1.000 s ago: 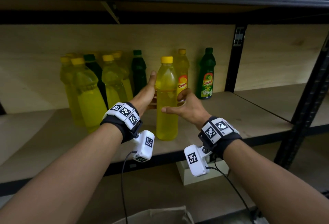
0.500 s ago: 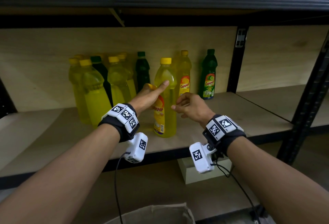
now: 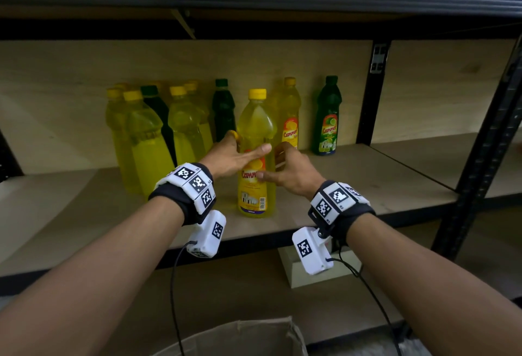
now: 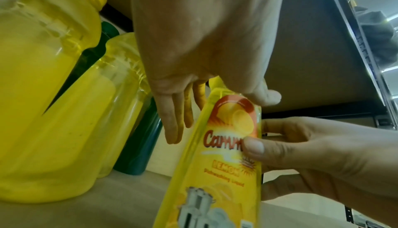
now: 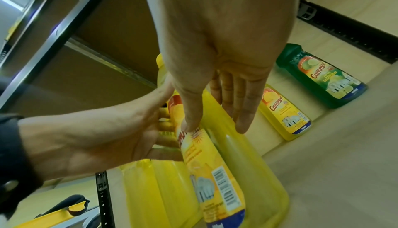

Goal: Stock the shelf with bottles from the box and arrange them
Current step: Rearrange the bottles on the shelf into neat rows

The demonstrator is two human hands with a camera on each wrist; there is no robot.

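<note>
A yellow bottle (image 3: 255, 118) with a yellow cap stands upright near the front of the wooden shelf (image 3: 367, 186), its "Cammer" label facing me. My left hand (image 3: 240, 150) holds its left side, thumb across the front and fingers behind. My right hand (image 3: 272, 162) holds its right side, thumb on the label and fingers round the back. In the left wrist view the left hand (image 4: 221, 109) pinches the top of the bottle's (image 4: 217, 189) label. The right wrist view shows the right hand (image 5: 215, 124) on the bottle (image 5: 217, 180).
Several unlabelled-side yellow bottles (image 3: 147, 143) and dark green bottles (image 3: 223, 107) crowd the shelf's back left. A labelled yellow bottle (image 3: 289, 118) and a labelled green bottle (image 3: 327, 118) stand behind right. A black post (image 3: 372, 87) bounds the bay. The cardboard box (image 3: 240, 338) sits below.
The front yellow bottle has been turned between both hands, so its label, hidden a second ago, now faces me. Both hands have shifted round it.
</note>
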